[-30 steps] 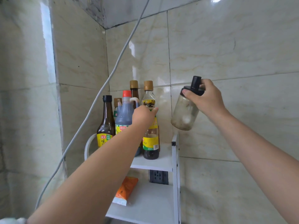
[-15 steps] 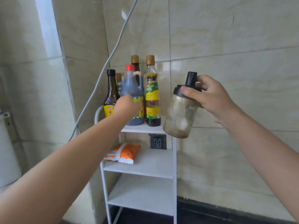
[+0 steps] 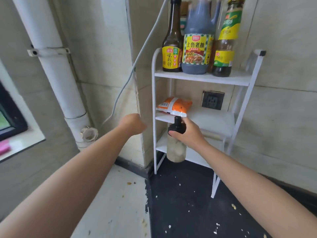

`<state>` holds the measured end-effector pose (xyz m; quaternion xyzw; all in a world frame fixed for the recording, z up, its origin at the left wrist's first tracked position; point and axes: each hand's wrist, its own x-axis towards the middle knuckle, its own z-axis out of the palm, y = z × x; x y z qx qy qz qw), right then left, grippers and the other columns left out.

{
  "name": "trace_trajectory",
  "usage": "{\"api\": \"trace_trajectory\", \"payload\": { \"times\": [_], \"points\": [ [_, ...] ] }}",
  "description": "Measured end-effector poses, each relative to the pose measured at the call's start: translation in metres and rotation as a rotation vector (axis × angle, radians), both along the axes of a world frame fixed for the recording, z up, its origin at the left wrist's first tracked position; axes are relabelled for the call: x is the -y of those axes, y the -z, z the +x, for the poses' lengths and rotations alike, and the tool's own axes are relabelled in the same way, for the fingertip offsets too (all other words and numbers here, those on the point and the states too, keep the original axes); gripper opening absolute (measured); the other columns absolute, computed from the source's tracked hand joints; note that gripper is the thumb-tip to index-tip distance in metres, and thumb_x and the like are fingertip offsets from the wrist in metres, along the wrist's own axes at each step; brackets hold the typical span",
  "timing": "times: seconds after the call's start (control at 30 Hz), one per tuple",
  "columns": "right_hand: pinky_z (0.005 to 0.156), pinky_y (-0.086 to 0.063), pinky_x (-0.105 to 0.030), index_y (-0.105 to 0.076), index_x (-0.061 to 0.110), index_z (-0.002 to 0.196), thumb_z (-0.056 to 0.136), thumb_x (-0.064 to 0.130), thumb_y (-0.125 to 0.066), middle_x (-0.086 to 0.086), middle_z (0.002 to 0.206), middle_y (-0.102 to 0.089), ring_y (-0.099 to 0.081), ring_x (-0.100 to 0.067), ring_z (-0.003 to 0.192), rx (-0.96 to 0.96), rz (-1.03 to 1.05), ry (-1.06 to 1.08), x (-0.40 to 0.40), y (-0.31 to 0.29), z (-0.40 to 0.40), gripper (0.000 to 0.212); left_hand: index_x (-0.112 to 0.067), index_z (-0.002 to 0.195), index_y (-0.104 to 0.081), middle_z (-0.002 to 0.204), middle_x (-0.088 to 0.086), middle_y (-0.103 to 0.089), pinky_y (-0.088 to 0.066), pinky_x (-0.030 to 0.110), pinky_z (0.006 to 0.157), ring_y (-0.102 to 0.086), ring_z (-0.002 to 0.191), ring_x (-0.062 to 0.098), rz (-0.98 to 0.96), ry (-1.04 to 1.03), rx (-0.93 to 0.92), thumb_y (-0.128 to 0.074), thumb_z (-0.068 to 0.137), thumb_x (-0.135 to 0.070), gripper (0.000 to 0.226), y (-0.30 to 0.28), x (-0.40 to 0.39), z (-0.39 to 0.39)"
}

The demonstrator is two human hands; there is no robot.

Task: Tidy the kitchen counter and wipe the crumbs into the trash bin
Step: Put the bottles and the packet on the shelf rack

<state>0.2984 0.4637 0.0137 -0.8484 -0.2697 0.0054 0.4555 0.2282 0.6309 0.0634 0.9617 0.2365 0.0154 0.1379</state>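
Observation:
My right hand (image 3: pixel 187 133) grips the black lid of a cloudy glass jar (image 3: pixel 176 150) and holds it upright at the front left of the white rack's (image 3: pixel 154 107) lowest shelf. My left hand (image 3: pixel 133 124) hovers in a loose fist left of the rack, holding nothing. Pale crumbs (image 3: pixel 188 205) lie scattered over the black counter (image 3: pixel 180 194) and the lighter counter part (image 3: pixel 120 194) in front of the rack.
Three sauce bottles (image 3: pixel 197 48) stand on the top shelf, an orange packet (image 3: pixel 175 106) lies on the middle shelf, a wall socket (image 3: pixel 212 100) sits behind. A white drain pipe (image 3: pixel 56 71) and a grey cable (image 3: pixel 130 76) run down the left wall.
My view tilted down. My right hand lowered the jar from beside the top shelf to the lowest shelf. My left hand left the bottles and dropped to the rack's left side.

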Motion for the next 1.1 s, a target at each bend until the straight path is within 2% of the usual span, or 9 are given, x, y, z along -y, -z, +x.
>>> {"api": "trace_trajectory", "payload": {
  "times": [0.07, 0.17, 0.3, 0.37, 0.47, 0.57, 0.77, 0.97, 1.1],
  "points": [
    [0.086, -0.037, -0.024, -0.047, 0.008, 0.121, 0.079, 0.023, -0.070, -0.010, 0.122, -0.053, -0.050, -0.022, 0.112, -0.010, -0.041, -0.012, -0.014, 0.028, 0.013, 0.051, -0.014, 0.104, -0.051, 0.101, 0.007, -0.046, -0.035, 0.026, 0.072, -0.044, 0.091, 0.021, -0.050, -0.018, -0.007, -0.046, 0.094, -0.023, 0.014, 0.017, -0.006, 0.000],
    [0.097, -0.031, -0.023, -0.042, 0.012, 0.131, 0.080, 0.021, -0.069, -0.007, 0.132, -0.047, -0.042, -0.022, 0.125, 0.010, -0.014, -0.001, -0.033, 0.060, 0.036, 0.058, -0.006, 0.117, -0.052, 0.106, 0.009, -0.048, -0.035, 0.022, 0.063, -0.040, 0.091, 0.017, -0.146, -0.029, 0.007, -0.046, 0.095, -0.021, 0.027, 0.042, -0.011, 0.010],
    [0.100, -0.031, -0.024, -0.038, 0.012, 0.135, 0.081, 0.021, -0.069, -0.008, 0.135, -0.045, -0.040, -0.023, 0.127, 0.040, 0.066, 0.080, -0.048, 0.078, 0.055, 0.063, 0.000, 0.127, -0.050, 0.103, 0.009, -0.048, -0.036, 0.025, 0.076, -0.043, 0.092, 0.021, -0.209, -0.010, -0.004, -0.044, 0.097, -0.022, 0.038, 0.068, -0.014, 0.024],
    [0.102, -0.032, -0.026, -0.037, 0.012, 0.136, 0.082, 0.023, -0.067, -0.009, 0.136, -0.044, -0.040, -0.024, 0.128, 0.045, 0.078, 0.100, -0.054, 0.085, 0.062, 0.063, -0.004, 0.128, -0.050, 0.114, 0.010, -0.055, -0.039, 0.028, 0.083, -0.047, 0.097, 0.022, -0.246, -0.020, 0.012, -0.045, 0.096, -0.023, 0.037, 0.078, -0.018, 0.029],
    [0.103, -0.033, -0.027, -0.039, 0.010, 0.135, 0.083, 0.026, -0.066, -0.011, 0.136, -0.045, -0.040, -0.025, 0.127, 0.042, 0.075, 0.112, -0.058, 0.089, 0.071, 0.061, -0.008, 0.130, -0.049, 0.131, 0.007, -0.053, -0.037, 0.024, 0.084, -0.051, 0.108, 0.023, -0.269, -0.039, 0.035, -0.046, 0.096, -0.024, 0.038, 0.084, -0.026, 0.032],
    [0.104, -0.031, -0.026, -0.041, 0.008, 0.134, 0.083, 0.027, -0.066, -0.011, 0.137, -0.047, -0.041, -0.025, 0.128, 0.068, 0.019, 0.090, -0.062, 0.088, 0.082, 0.060, -0.008, 0.134, -0.047, 0.137, 0.008, -0.050, -0.039, 0.026, 0.094, -0.048, 0.123, 0.023, -0.283, -0.055, 0.040, -0.045, 0.097, -0.025, 0.041, 0.086, -0.034, 0.035],
    [0.107, -0.030, -0.029, -0.040, 0.006, 0.135, 0.085, 0.029, -0.063, -0.010, 0.140, -0.044, -0.039, -0.026, 0.131, -0.003, 0.050, 0.132, -0.075, 0.087, 0.104, 0.059, -0.007, 0.135, -0.045, 0.138, 0.008, -0.049, -0.038, 0.028, 0.099, -0.047, 0.126, 0.023, -0.302, -0.055, 0.045, -0.045, 0.097, -0.027, 0.042, 0.089, -0.043, 0.037],
    [0.106, -0.030, -0.028, -0.037, 0.007, 0.136, 0.083, 0.028, -0.066, -0.010, 0.142, -0.041, -0.037, -0.026, 0.132, -0.030, 0.027, 0.142, -0.072, 0.089, 0.104, 0.063, -0.011, 0.134, -0.045, 0.137, 0.006, -0.050, -0.036, 0.021, 0.082, -0.052, 0.119, 0.022, -0.344, -0.069, 0.123, -0.045, 0.097, -0.024, 0.039, 0.095, -0.044, 0.038],
    [0.108, -0.025, -0.026, -0.022, 0.006, 0.144, 0.086, 0.021, -0.063, -0.010, 0.150, -0.028, -0.027, -0.024, 0.139, -0.065, -0.010, 0.164, -0.053, 0.099, 0.082, 0.072, -0.011, 0.133, -0.047, 0.135, 0.006, -0.051, -0.039, 0.023, 0.084, -0.053, 0.113, 0.022, -0.314, -0.043, 0.115, -0.043, 0.097, -0.021, 0.037, 0.100, -0.037, 0.033]
  ]
}}
